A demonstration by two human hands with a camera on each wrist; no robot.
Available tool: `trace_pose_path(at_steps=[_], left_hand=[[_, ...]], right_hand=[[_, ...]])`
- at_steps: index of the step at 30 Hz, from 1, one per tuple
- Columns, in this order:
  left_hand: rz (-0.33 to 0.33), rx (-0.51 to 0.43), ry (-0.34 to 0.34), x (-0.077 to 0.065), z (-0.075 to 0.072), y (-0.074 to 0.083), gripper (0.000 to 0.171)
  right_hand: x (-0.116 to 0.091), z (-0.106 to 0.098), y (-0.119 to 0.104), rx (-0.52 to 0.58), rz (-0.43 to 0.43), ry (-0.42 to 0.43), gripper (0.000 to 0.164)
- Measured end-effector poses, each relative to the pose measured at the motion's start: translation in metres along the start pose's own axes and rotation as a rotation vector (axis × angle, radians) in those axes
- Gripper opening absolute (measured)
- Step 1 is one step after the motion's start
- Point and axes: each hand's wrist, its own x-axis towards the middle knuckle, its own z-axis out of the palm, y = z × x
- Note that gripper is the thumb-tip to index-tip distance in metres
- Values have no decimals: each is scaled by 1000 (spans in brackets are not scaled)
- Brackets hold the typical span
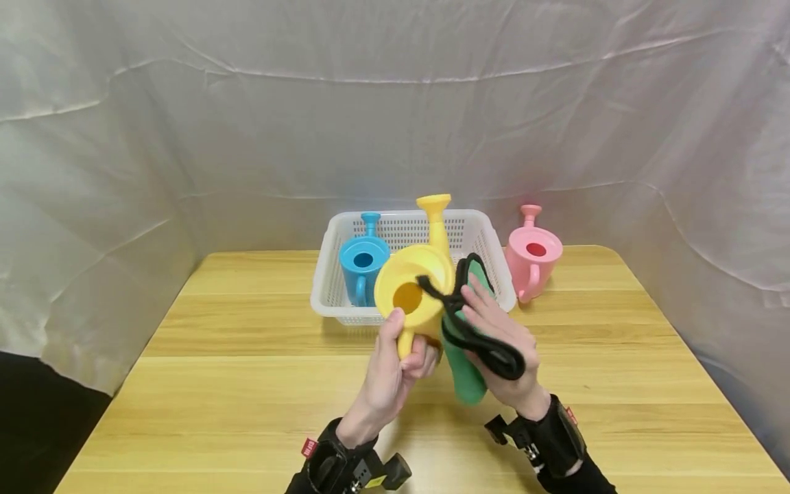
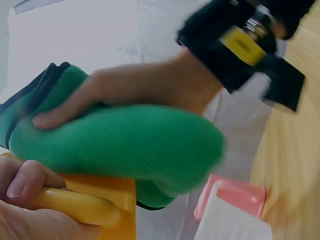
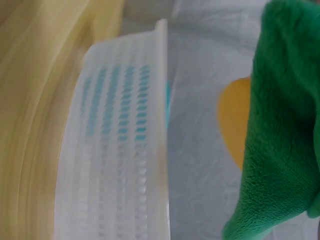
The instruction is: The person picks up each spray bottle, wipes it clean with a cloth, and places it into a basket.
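My left hand (image 1: 391,377) grips the handle of a yellow watering can (image 1: 422,257), thumb on top. The can is held up in front of the basket, its round opening facing me and its spout pointing away. My right hand (image 1: 515,333) holds a green cloth (image 1: 465,370) with black edging against the can's right side. In the left wrist view, the right thumb lies over the bunched cloth (image 2: 125,140), just above the can's yellow handle (image 2: 75,205). Much of the can is hidden behind the cloth (image 3: 285,125) in the right wrist view.
A white perforated basket (image 1: 321,291) stands at the back of the wooden table (image 1: 247,412), with a blue watering can (image 1: 354,250) inside. Right of the basket stands a pink watering can (image 1: 521,257). A pale sheet (image 1: 395,123) hangs behind the table.
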Motion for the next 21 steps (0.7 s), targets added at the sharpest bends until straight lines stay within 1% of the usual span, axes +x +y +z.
trace_pose_path(at_steps=[3, 4, 6, 7, 9, 11, 13, 16, 21], left_hand=[[-43, 105, 16, -1, 3, -1, 59], [-59, 149, 25, -2, 4, -1, 60], [-78, 247, 33, -4, 5, -1, 63], [-85, 302, 36, -5, 5, 0, 64], [-94, 396, 36, -6, 5, 1, 64], [-97, 463, 34, -7, 5, 1, 64], [-101, 506, 34, -8, 5, 1, 64], [-87, 548, 33, -9, 4, 0, 63], [-32, 599, 41, -10, 4, -1, 62]], right_hand=[[-5, -7, -4, 192, 148, 116, 31], [-7, -9, -6, 234, 202, 151, 30], [-11, -16, -9, 258, 307, 206, 28], [-12, -19, -11, 246, 362, 222, 26], [-12, -24, -12, 240, 462, 233, 26], [-10, -28, -13, 224, 543, 243, 25], [-9, -30, -14, 235, 596, 254, 24], [-8, -31, -16, 264, 641, 271, 23], [-9, -29, -20, 312, 696, 304, 25]])
